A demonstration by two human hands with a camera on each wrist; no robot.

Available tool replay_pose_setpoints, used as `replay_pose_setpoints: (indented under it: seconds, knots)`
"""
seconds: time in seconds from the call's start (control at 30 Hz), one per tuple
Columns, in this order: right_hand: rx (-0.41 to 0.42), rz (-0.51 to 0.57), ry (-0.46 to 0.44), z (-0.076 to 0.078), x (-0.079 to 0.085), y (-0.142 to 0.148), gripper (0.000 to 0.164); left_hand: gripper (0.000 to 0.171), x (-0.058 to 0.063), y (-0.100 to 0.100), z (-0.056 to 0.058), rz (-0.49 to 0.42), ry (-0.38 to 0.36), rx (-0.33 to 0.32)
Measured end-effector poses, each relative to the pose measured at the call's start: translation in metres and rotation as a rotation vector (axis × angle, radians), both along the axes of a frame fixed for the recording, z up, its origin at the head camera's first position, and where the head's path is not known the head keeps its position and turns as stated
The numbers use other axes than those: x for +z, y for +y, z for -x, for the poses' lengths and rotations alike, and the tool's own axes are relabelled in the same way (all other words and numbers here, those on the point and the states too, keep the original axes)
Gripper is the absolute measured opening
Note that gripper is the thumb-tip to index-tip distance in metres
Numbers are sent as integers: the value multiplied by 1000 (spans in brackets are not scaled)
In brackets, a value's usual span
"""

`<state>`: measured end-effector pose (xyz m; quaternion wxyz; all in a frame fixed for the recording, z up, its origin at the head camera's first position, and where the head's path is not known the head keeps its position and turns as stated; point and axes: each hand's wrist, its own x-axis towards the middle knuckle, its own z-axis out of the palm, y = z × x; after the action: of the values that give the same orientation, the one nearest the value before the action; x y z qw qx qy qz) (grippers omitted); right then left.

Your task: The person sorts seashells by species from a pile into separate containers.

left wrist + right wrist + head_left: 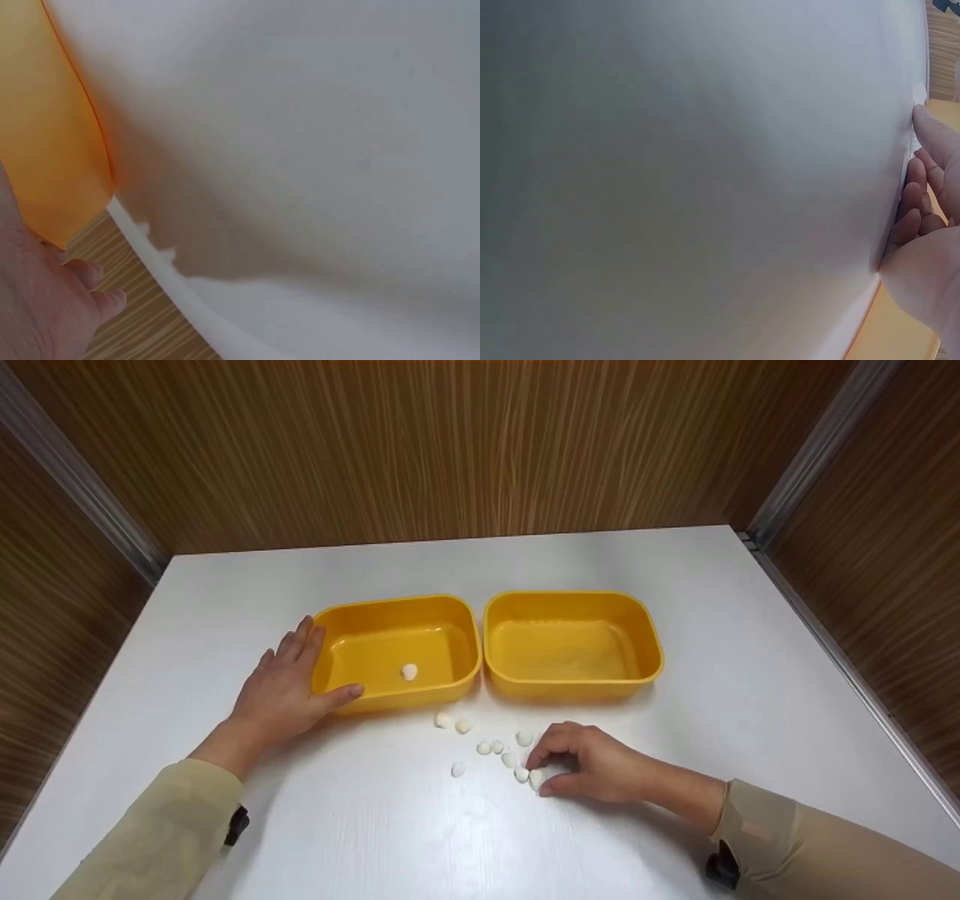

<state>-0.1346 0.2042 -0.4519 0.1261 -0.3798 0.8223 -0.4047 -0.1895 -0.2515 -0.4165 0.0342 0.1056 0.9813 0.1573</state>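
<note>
Two yellow plastic tubs stand side by side. My left hand rests on the left tub, its fingers along the outer left side and its thumb over the front rim. One small white pebble-like piece lies inside that tub. On the table in front, my right hand has its thumb and forefinger curled at a small white pebble, pinching it at the table surface. Several more white and cream pebbles are scattered just left of these fingertips. The right wrist view shows the right thumb but hardly any pebble.
The right tub stands close beside the left one, with no pebbles visible in it. A lone pebble lies nearest the front left of the scatter. Wood-grain panels enclose the white table at the back and sides.
</note>
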Motion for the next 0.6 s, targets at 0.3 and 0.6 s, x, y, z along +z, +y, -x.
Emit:
replay_pose_setpoints:
  seconds: [0.3,0.6]
  knots:
    - [-7,2,-1,-1,0,-1,19,120,0,-2,-1,7,17,-11]
    - [-5,1,32,-2,-1,0,18,120,-1,-2,0,1,19,-13]
